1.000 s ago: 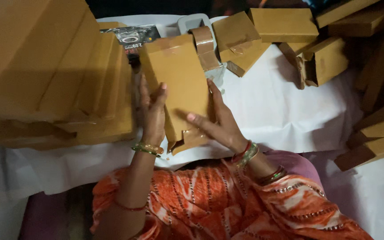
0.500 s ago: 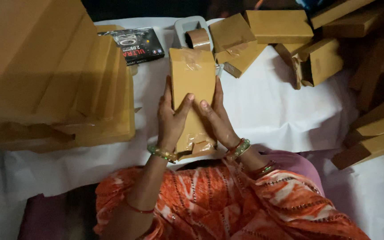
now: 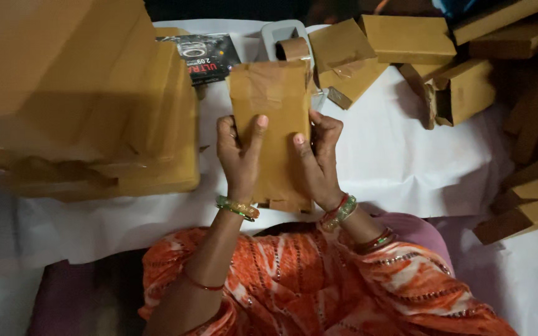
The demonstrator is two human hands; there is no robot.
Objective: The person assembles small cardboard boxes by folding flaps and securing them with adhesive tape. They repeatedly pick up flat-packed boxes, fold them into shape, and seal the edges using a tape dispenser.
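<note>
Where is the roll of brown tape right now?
In the head view, the tape roll sits in a pale dispenser at top centre, just beyond the flat brown carton held in both hands, right of a black printed packet.

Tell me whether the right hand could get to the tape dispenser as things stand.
Probably yes, but not freely: the right hand grips the cardboard box with the left hand, and that box stands before the tape dispenser.
</note>
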